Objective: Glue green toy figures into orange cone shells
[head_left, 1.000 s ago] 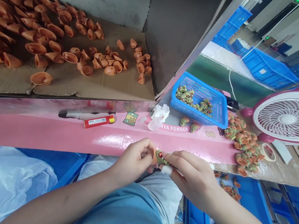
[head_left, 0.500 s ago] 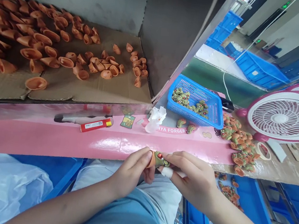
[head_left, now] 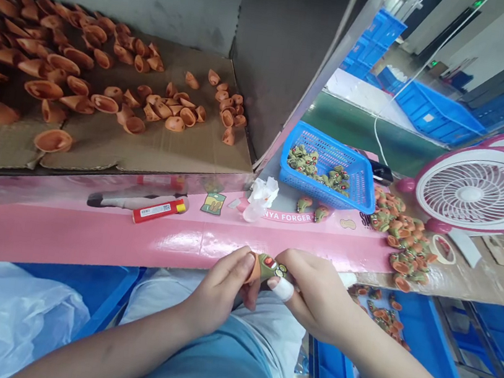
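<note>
My left hand (head_left: 223,288) is closed around the orange end of a small painted figure piece (head_left: 267,266). The piece is green toward the right, with a red spot and yellow-ringed eyes. My right hand (head_left: 316,295), white tape around one finger, has its fingers curled against the green end. From behind that hand sticks the tip of a slim white object (head_left: 348,279); the rest of it is hidden by the hand. Both hands are above my lap at the front edge of the pink-covered table (head_left: 131,247).
Many orange cone-shaped pieces (head_left: 52,140) lie on cardboard at left. A blue basket (head_left: 364,189) holds green pieces. Joined pieces (head_left: 406,245) are heaped by a pink fan (head_left: 471,195). A red lighter-like item (head_left: 159,210), crumpled tissue (head_left: 263,194) and blue trays (head_left: 429,345) are nearby.
My right hand's stretched fingers have curled in, and a white tip now shows behind it. The left hand keeps hold of the figure piece. The view has shifted slightly.
</note>
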